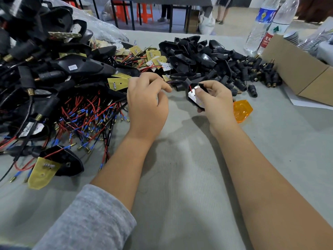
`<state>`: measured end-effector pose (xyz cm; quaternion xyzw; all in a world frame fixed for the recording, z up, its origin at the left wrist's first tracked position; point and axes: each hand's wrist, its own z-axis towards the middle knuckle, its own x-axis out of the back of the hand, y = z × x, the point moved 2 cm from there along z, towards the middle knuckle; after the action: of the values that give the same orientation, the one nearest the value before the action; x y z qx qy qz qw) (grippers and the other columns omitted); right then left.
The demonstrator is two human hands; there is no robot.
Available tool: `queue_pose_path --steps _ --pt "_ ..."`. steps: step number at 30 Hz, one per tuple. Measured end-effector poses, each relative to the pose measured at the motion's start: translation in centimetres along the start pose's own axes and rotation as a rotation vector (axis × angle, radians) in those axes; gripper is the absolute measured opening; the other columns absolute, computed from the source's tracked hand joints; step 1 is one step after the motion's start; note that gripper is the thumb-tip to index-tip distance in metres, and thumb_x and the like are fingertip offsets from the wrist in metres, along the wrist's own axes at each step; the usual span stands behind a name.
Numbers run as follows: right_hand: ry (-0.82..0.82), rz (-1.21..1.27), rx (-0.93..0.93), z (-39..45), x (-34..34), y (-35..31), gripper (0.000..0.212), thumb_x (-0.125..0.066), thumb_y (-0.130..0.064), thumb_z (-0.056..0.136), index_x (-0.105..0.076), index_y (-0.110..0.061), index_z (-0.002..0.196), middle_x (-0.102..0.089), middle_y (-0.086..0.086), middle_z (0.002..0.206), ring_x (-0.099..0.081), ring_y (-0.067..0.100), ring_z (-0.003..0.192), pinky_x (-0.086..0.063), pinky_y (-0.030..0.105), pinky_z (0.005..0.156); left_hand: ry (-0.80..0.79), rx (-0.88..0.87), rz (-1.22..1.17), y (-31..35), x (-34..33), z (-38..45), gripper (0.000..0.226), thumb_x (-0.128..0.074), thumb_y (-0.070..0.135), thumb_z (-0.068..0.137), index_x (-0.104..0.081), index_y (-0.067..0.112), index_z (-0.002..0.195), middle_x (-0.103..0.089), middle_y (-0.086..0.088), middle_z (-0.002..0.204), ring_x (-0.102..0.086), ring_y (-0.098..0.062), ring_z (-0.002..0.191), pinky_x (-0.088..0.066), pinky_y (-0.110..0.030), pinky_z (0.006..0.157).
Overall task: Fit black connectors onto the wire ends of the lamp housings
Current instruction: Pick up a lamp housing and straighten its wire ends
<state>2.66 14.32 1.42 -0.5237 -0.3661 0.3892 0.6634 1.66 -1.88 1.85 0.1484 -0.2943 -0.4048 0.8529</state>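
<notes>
Right hand [214, 101]: thumb and fingers curled round one lamp housing [195, 95], thumb pad pressing on its pale inner board. Housing held just above the table, tilted, open face toward the camera. A short red lead shows at its upper edge.

Left hand [146, 103]: fingers curled, forefinger and thumb pinching the dark wire [175, 82] that arcs from this housing. The wire end itself is hidden behind the fingers, so I cannot tell whether a connector is already on it; it looks as if the hand is drawing the wire through the housing stem rather than seating a connector.

Outward, right: pile of loose black connectors [252, 73] with brass tips, lying beside a cardboard box [297, 73]. Behind the hands, a heap of empty black shells [194, 51]. An orange lens [242, 110] lies on the table just beside the right hand.

Outward, left: large tangle of housings with red and black leads [86, 116], blue sleeves and brass pins; many ends there are bare. Further left, several units [27, 73] already carry black barrel connectors.

Judgement on progress: some units done at the far left, one unit in hand, and a big stock of unfitted leads and loose connectors left. Task is mid-batch, with much work remaining.

Grey cloth-covered table [180, 168] bears all of it.
</notes>
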Motion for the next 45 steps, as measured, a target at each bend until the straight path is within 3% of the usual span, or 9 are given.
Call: queue_pose_path --steps 4,10,14,18,21,26,30,36,45 --pt "0.158 0.273 -0.163 0.4 0.9 0.2 0.007 -0.057 -0.007 0.095 -0.062 -0.013 0.096 -0.065 0.005 0.085 -0.057 0.017 0.066 -0.043 0.023 0.047 0.093 -0.015 0.028 0.3 0.4 0.1 0.023 -0.053 -0.008 0.074 -0.069 0.008 0.077 -0.053 -0.01 0.098 -0.044 -0.024 0.087 -0.028 -0.014 0.078" --pt "0.306 0.538 -0.271 0.9 1.8 0.5 0.01 -0.05 -0.007 0.099 -0.056 -0.006 0.106 -0.067 0.011 0.079 -0.058 0.016 0.052 -0.04 0.023 0.044 -0.107 0.236 -0.23 -0.5 -0.4 -0.2 0.023 -0.048 0.0 0.084 -0.067 0.013 0.082 -0.052 0.007 0.084 -0.05 -0.017 0.077 -0.035 -0.026 0.067" --pt "0.175 0.364 -0.226 0.7 1.1 0.5 0.012 -0.051 -0.007 0.099 -0.06 -0.003 0.105 -0.067 0.011 0.082 -0.062 0.016 0.053 -0.048 0.023 0.047 -0.149 0.476 -0.39 -1.2 -0.8 0.0 0.026 -0.047 0.002 0.089 -0.066 0.019 0.084 -0.06 -0.011 0.076 -0.041 -0.008 0.055 -0.033 -0.02 0.053" --pt "-0.041 0.117 -0.152 0.2 -0.1 0.4 0.005 -0.06 -0.009 0.094 -0.065 -0.01 0.092 -0.064 0.01 0.081 -0.061 0.02 0.068 -0.047 0.028 0.063 -0.184 0.7 -0.595 -1.8 -1.4 0.2 0.025 -0.042 0.006 0.096 -0.065 0.016 0.089 -0.063 -0.001 0.084 -0.055 -0.012 0.073 -0.045 -0.021 0.059" --pt "-0.172 0.033 -0.112 -0.2 -0.8 0.3 0.007 -0.065 -0.007 0.09 -0.067 -0.012 0.087 -0.061 -0.001 0.069 -0.055 0.01 0.066 -0.043 0.022 0.065 -0.227 0.817 -0.692 -2.0 -1.9 0.3 0.022 -0.039 0.012 0.101 -0.061 0.013 0.103 -0.064 -0.004 0.094 -0.06 -0.014 0.08 -0.051 -0.022 0.062" --pt "-0.481 0.035 -0.167 -1.0 -1.7 0.0 0.015 -0.062 -0.003 0.09 -0.068 -0.004 0.104 -0.063 0.015 0.086 -0.056 0.025 0.077 -0.042 0.035 0.07 -0.189 0.854 -0.782 -1.9 -1.9 0.4 0.023 -0.036 0.016 0.104 -0.059 0.016 0.104 -0.069 -0.007 0.094 -0.069 -0.01 0.072 -0.055 -0.022 0.059" --pt "-0.71 -0.045 -0.142 -1.7 -2.0 -0.1 0.014 -0.063 -0.004 0.09 -0.07 -0.01 0.101 -0.061 0.005 0.071 -0.045 0.012 0.053 -0.032 0.016 0.046 -0.142 0.876 -0.878 -2.1 -1.6 0.4 0.025 -0.032 0.018 0.106 -0.057 0.014 0.107 -0.072 -0.007 0.087 -0.069 -0.014 0.069 -0.057 -0.026 0.061" --pt "-0.744 -0.124 -0.116 -1.7 -1.9 0.1 0.017 -0.066 -0.007 0.089 -0.073 -0.016 0.102 -0.061 -0.002 0.064 -0.039 0.007 0.045 -0.027 0.015 0.041 -0.113 0.905 -0.923 -2.7 -1.5 0.3 0.022 -0.042 0.017 0.104 -0.06 0.007 0.11 -0.074 -0.004 0.082 -0.07 -0.013 0.07 -0.055 -0.025 0.061" --pt "-0.697 -0.111 -0.09 -1.7 -1.9 0.3 0.015 -0.065 -0.007 0.091 -0.071 -0.013 0.103 -0.061 -0.005 0.061 -0.04 0.009 0.046 -0.029 0.016 0.041 -0.218 0.789 -0.833 -2.2 -1.4 0.3 0.028 -0.05 0.008 0.099 -0.067 0.021 0.081 -0.072 0.006 0.071 -0.064 -0.006 0.064 -0.053 -0.019 0.058"
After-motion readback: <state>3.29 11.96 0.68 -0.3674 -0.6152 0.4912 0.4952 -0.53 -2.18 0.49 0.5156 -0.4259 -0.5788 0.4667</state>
